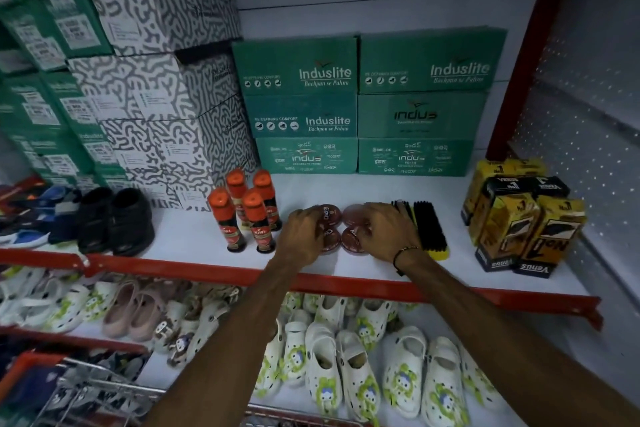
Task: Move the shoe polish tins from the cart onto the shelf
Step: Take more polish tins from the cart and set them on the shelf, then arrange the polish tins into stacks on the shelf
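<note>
Several round dark-red shoe polish tins (331,215) lie flat in a tight cluster on the white shelf (194,239), between the polish bottles and the brushes. My left hand (303,236) rests on the left tins, fingers curled over the front left one. On the right tins lies my right hand (388,232), its fingers spread over the front right tin (349,239). The palms hide most of the tins. Whether either hand grips a tin or only presses on it cannot be made out. The wire cart (104,392) shows at the bottom left.
Orange-capped polish bottles (242,215) stand left of the tins. Black shoe brushes (427,225) lie right of them, yellow-black boxes (519,215) further right. Green shoe boxes (363,104) stack behind. Black shoes (114,222) sit at the left, white clogs (346,371) on the lower shelf.
</note>
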A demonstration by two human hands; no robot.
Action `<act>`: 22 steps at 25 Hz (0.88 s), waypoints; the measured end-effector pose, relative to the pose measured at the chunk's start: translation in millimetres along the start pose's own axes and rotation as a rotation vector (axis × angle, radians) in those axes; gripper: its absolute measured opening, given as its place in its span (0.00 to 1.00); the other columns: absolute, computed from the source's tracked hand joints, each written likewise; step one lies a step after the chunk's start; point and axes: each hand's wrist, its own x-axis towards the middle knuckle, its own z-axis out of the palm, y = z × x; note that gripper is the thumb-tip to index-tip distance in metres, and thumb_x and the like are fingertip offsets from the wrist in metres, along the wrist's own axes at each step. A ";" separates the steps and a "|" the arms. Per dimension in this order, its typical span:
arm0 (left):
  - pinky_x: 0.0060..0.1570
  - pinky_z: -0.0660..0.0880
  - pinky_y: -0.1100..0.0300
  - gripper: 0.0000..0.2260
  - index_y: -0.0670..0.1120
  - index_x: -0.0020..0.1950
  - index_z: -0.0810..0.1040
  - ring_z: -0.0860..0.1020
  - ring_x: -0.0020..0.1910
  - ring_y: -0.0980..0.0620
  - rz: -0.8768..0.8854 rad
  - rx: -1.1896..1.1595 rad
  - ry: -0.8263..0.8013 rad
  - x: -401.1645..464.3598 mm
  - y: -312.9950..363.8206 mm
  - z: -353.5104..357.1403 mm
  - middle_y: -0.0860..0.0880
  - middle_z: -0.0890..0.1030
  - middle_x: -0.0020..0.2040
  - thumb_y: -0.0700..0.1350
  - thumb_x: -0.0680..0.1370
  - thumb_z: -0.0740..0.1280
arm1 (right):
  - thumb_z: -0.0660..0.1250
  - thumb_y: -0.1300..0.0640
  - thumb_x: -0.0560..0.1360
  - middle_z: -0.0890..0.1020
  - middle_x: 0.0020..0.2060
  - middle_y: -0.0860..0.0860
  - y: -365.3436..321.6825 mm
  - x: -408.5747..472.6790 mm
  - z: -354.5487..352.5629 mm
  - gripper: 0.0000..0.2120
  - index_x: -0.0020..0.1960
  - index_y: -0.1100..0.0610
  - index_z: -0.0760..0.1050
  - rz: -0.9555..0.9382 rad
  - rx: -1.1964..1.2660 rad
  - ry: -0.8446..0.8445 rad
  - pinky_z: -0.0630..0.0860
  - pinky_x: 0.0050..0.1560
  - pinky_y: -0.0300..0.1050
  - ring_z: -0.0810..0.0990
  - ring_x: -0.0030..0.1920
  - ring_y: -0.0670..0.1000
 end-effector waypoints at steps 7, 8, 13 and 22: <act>0.59 0.79 0.45 0.21 0.48 0.69 0.77 0.80 0.58 0.36 -0.034 0.033 -0.101 21.8 -0.1 8.5 0.37 0.82 0.58 0.38 0.76 0.65 | 0.64 0.51 0.78 0.80 0.67 0.52 6.2 29.0 6.5 0.22 0.71 0.44 0.74 -0.029 -0.015 -0.208 0.46 0.81 0.65 0.74 0.70 0.57; 0.60 0.78 0.45 0.21 0.48 0.69 0.77 0.80 0.58 0.36 -0.036 0.042 -0.098 23.3 -1.4 9.6 0.37 0.81 0.58 0.38 0.76 0.65 | 0.65 0.51 0.78 0.80 0.67 0.52 7.3 30.2 8.0 0.22 0.71 0.44 0.74 -0.031 -0.003 -0.204 0.46 0.81 0.65 0.75 0.70 0.57; 0.59 0.78 0.45 0.21 0.48 0.69 0.77 0.80 0.58 0.36 -0.020 0.050 -0.080 24.4 -4.3 13.0 0.37 0.82 0.58 0.37 0.76 0.65 | 0.65 0.53 0.77 0.83 0.63 0.54 8.8 35.6 13.1 0.21 0.69 0.45 0.76 -0.023 0.003 -0.167 0.48 0.81 0.65 0.77 0.68 0.58; 0.57 0.78 0.45 0.15 0.44 0.61 0.81 0.79 0.56 0.42 0.075 0.001 0.085 22.4 7.0 14.3 0.43 0.84 0.57 0.37 0.77 0.63 | 0.62 0.52 0.81 0.76 0.72 0.50 18.2 32.2 4.4 0.21 0.74 0.46 0.72 0.036 0.150 -0.063 0.49 0.80 0.66 0.71 0.75 0.54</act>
